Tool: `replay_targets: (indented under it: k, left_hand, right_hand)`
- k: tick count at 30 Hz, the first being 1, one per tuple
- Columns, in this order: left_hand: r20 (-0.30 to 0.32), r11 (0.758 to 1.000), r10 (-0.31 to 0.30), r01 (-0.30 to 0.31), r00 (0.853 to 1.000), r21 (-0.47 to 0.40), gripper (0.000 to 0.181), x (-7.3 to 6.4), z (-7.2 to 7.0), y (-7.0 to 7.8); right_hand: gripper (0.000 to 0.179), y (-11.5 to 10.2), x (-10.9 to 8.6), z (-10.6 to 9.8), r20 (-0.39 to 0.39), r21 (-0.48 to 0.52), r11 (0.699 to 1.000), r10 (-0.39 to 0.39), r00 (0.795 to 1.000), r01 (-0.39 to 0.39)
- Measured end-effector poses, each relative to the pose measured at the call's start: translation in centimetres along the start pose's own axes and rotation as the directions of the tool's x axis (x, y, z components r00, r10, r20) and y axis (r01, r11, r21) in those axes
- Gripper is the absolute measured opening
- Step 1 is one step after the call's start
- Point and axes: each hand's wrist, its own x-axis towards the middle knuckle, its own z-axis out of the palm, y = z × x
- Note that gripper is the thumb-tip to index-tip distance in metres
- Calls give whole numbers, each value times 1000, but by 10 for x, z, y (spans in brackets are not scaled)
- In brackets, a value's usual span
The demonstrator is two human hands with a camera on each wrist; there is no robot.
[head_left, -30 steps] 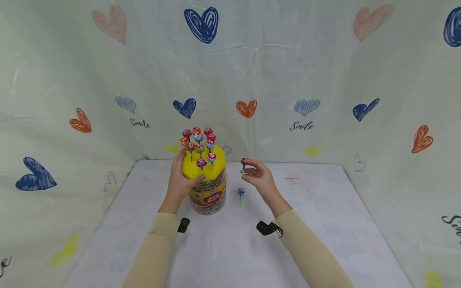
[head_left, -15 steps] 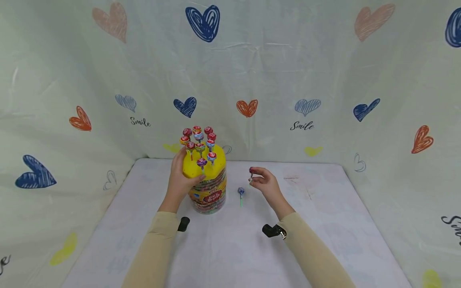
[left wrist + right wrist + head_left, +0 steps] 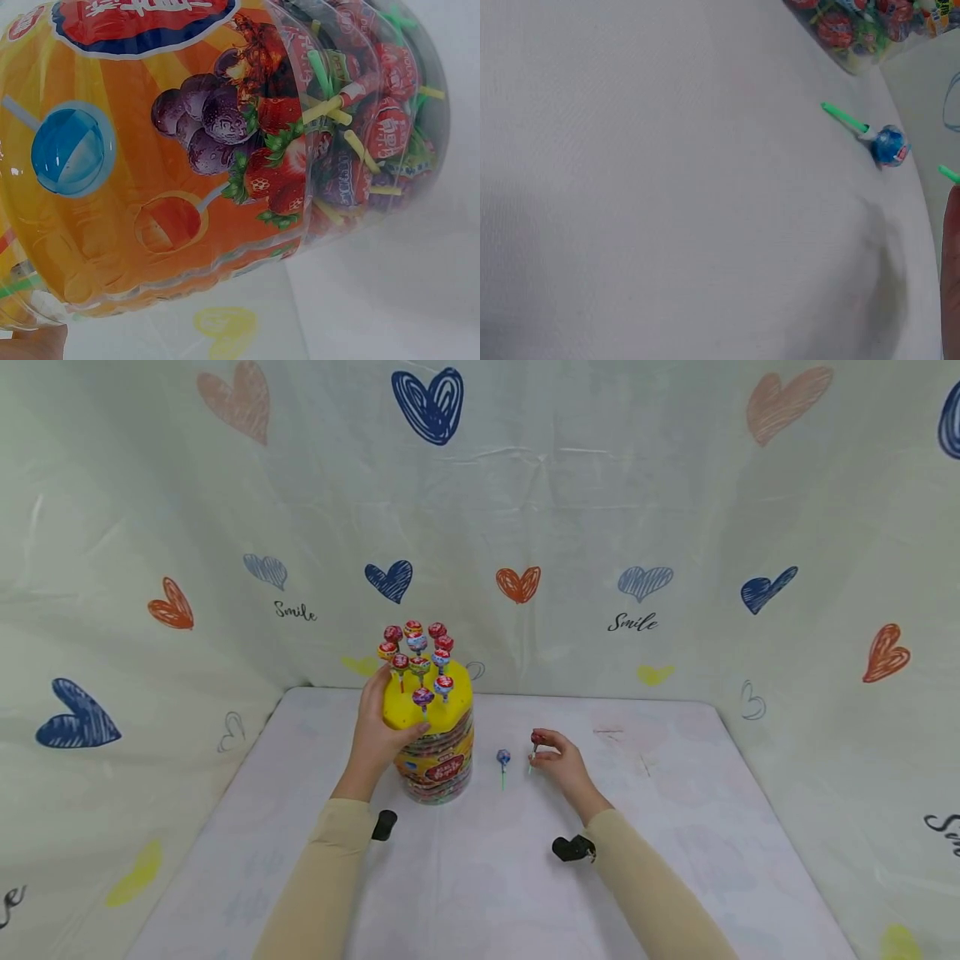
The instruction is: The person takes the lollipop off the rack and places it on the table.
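Observation:
A clear jar (image 3: 444,770) packed with wrapped lollipops stands upright on the table, with several lollipops stuck upright in its yellow lid (image 3: 442,714). My left hand (image 3: 372,731) grips the lid's left side, thumb across the front edge. Between the thumb and fingers of my right hand (image 3: 567,768) is a lollipop (image 3: 535,737) with a dark red wrapper, its green stick pointing down. Just left of that hand, a blue lollipop (image 3: 503,757) lies on the table. In the left wrist view the jar's orange label (image 3: 135,225) fills most of the picture.
The white table (image 3: 465,893) meets a hanging sheet (image 3: 570,527) printed with hearts along its back edge. Black wrist cameras, such as the right one (image 3: 573,848), sit beside both sleeves.
My right hand has moved toward me and slightly right, lowering its lollipop closer to the table beside the blue one. The left hand keeps its grip on the jar lid.

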Motion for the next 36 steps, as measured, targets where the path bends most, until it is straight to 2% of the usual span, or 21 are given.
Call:
replay_targets:
  k: [6,9,15,20,26,36]
  left_hand:
    - [-7,1000,1,-1,1000,-3,96,0,0,-1]
    - [-9,1000,8,-8,1000,-8,96,1,1,-3]
    - [-7,1000,22,-22,1000,-16,96,1,3,-4]
    - [2,1000,4,-4,1000,-17,97,0,2,-3]
    - [-1,1000,-8,8,1000,-3,97,0,1,-2]
    - [-11,1000,7,-7,1000,-18,96,-1,0,0]
  right_hand:
    - [56,15,5,1,41,-107,991,84,996,-80]
    - [58,22,8,1,47,-151,984,104,993,-96]
    - [59,33,13,2,103,-164,985,61,993,-44]
    - [57,38,15,3,135,-167,986,28,990,-5]
    - [58,36,15,4,160,-242,970,15,987,24]
    - [58,38,19,4,191,-322,942,-28,981,90]
